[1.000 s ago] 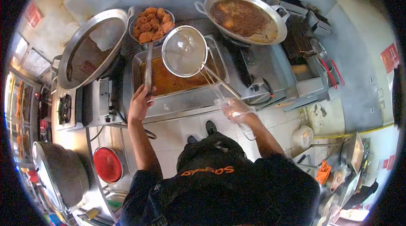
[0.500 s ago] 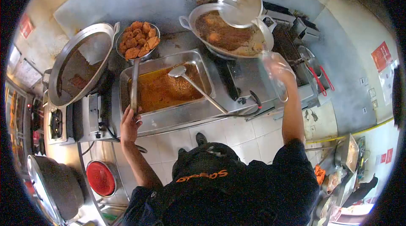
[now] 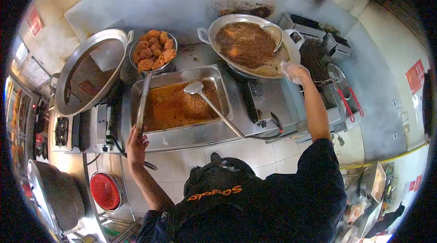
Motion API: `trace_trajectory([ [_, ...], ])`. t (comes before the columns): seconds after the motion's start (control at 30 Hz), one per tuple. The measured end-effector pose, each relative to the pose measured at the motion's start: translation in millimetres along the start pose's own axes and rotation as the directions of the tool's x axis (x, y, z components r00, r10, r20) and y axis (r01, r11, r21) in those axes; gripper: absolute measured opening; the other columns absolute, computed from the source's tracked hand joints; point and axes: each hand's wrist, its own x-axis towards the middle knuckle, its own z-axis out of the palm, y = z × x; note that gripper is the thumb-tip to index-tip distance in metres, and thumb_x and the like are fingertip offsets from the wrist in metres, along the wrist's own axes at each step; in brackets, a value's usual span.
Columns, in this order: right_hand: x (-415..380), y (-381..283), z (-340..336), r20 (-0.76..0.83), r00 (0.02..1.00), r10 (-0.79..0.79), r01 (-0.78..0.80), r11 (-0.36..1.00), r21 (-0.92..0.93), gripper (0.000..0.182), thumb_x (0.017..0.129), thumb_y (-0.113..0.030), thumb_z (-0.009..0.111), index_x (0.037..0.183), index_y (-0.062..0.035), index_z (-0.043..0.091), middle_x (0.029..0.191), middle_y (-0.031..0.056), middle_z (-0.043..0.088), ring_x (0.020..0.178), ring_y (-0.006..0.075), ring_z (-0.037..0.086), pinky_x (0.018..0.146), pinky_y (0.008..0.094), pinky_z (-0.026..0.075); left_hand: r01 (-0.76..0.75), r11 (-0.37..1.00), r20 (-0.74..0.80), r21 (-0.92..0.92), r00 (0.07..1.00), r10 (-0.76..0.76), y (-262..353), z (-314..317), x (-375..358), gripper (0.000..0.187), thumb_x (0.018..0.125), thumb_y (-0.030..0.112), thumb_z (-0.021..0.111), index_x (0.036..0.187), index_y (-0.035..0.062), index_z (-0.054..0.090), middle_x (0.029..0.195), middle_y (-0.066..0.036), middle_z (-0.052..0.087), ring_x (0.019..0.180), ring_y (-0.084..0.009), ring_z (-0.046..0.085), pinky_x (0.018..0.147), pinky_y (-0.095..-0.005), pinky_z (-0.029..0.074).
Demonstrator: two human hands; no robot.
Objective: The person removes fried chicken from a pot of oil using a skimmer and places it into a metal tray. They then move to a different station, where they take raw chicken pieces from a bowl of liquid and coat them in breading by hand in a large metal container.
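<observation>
My left hand (image 3: 137,146) is wrapped round the handle of a strainer (image 3: 144,99), whose bowl holds several browned fried pieces (image 3: 155,51). My right hand (image 3: 295,73), in a clear plastic glove, is closed on a skimmer (image 3: 276,33) at the right rim of a wok (image 3: 218,56). The skimmer's head is down in the bubbling oil, mostly hidden among dark brown bits. Two orange lumps show in the oil. Between my hands, a steel tray (image 3: 182,131) holds orange-brown oil, with a metal spatula (image 3: 210,103) lying across it.
A second large wok (image 3: 73,102) of dark oil stands at the left. Red-handled baskets (image 3: 348,104) hang at the fryer on the right. A red tub (image 3: 105,191) and a big pot (image 3: 63,197) are at the lower left. Steam drifts along the wall.
The skimmer has gone from above the wok down into its oil, and my right hand has come to the wok's rim. My left hand still holds the strainer.
</observation>
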Motion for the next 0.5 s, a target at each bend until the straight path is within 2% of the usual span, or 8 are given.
trace_trajectory([
  [0.07,-8.4,-25.1,-5.4,0.135,0.99,0.05,-0.062,0.994,0.086,0.029,0.087,-0.027,0.047,0.07,-0.0036,0.054,0.054,0.0048,0.05,0.045,0.0162,0.047,0.041,0.0322,0.038,0.005,1.0,-0.007,-0.003,1.0,-0.005,-1.3,-0.8,-0.2,0.037,0.09,0.025,0.047,0.123,0.0102,0.043,0.095,-0.002,0.059,0.069,-0.0078,0.05,0.058,-0.0212,0.041],
  [0.17,-52.3,-81.6,-14.7,0.341,0.932,0.121,-0.27,0.86,0.432,0.024,0.089,-0.022,0.046,0.071,-0.0059,0.051,0.055,0.0004,0.045,0.047,0.0108,0.044,0.038,0.025,0.036,0.026,1.0,-0.048,-0.009,0.998,-0.027,-3.4,-2.1,4.3,0.037,0.089,0.024,0.048,0.123,0.01,0.044,0.095,-0.003,0.059,0.068,-0.0079,0.049,0.059,-0.0212,0.04],
  [0.23,-61.8,-89.3,-7.1,0.481,0.877,-0.014,-0.425,0.445,0.788,0.018,0.089,-0.017,0.045,0.077,-0.0039,0.051,0.058,-0.0003,0.046,0.047,0.0084,0.043,0.038,0.0214,0.035,0.009,0.997,-0.006,-0.076,1.0,-0.01,-7.6,-6.4,7.1,0.037,0.088,0.023,0.05,0.122,0.01,0.044,0.094,-0.003,0.059,0.068,-0.0078,0.048,0.058,-0.0217,0.04],
  [0.27,-67.8,-95.4,0.6,0.478,0.878,-0.014,-0.425,0.434,0.794,0.018,0.089,-0.017,0.045,0.077,-0.0039,0.051,0.058,-0.0003,0.046,0.047,0.0084,0.043,0.038,0.0214,0.035,0.01,0.998,0.001,-0.064,1.0,-0.01,-9.0,-5.9,6.1,0.037,0.088,0.023,0.05,0.122,0.01,0.044,0.094,-0.003,0.059,0.068,-0.0078,0.048,0.058,-0.0217,0.04],
  [0.33,-75.9,-112.3,19.9,0.363,0.927,-0.092,-0.345,0.167,0.924,0.015,0.09,-0.012,0.042,0.083,-0.0022,0.05,0.062,-0.0003,0.047,0.046,0.0063,0.04,0.037,0.0171,0.034,0.003,0.998,-0.023,-0.059,1.0,-0.004,-5.9,0.2,4.0,0.035,0.089,0.023,0.049,0.121,0.0102,0.044,0.094,-0.003,0.058,0.068,-0.0079,0.049,0.058,-0.0219,0.04],
  [0.37,-76.0,-122.3,27.0,0.35,0.932,-0.09,-0.336,0.143,0.931,0.015,0.09,-0.012,0.042,0.083,-0.0022,0.05,0.062,-0.0003,0.047,0.046,0.0063,0.04,0.037,0.0171,0.034,0.023,0.999,-0.001,-0.027,1.0,-0.023,-7.2,-3.1,7.4,0.034,0.089,0.023,0.048,0.121,0.011,0.044,0.093,-0.003,0.058,0.07,-0.0081,0.05,0.059,-0.0222,0.041],
  [0.43,-74.3,-142.7,36.8,0.473,0.877,-0.088,-0.477,-0.032,0.878,0.018,0.091,-0.012,0.037,0.087,-0.0005,0.05,0.063,0.0003,0.048,0.046,0.0057,0.042,0.035,0.0164,0.036,0.023,0.999,0.035,-0.044,0.999,-0.022,-7.2,-3.2,6.5,0.034,0.09,0.023,0.047,0.121,0.0117,0.044,0.093,-0.002,0.057,0.071,-0.0081,0.05,0.06,-0.0226,0.042],
  [0.5,-69.6,-162.0,37.2,0.477,0.872,-0.113,-0.486,-0.074,0.871,0.014,0.089,-0.012,0.041,0.088,-0.0011,0.05,0.064,0.0007,0.049,0.048,0.0074,0.044,0.038,0.0183,0.04,0.016,0.998,0.053,-0.061,0.998,-0.013,-14.8,-7.6,9.9,0.034,0.09,0.023,0.047,0.122,0.0116,0.043,0.093,-0.003,0.057,0.071,-0.008,0.05,0.059,-0.0226,0.042],
])
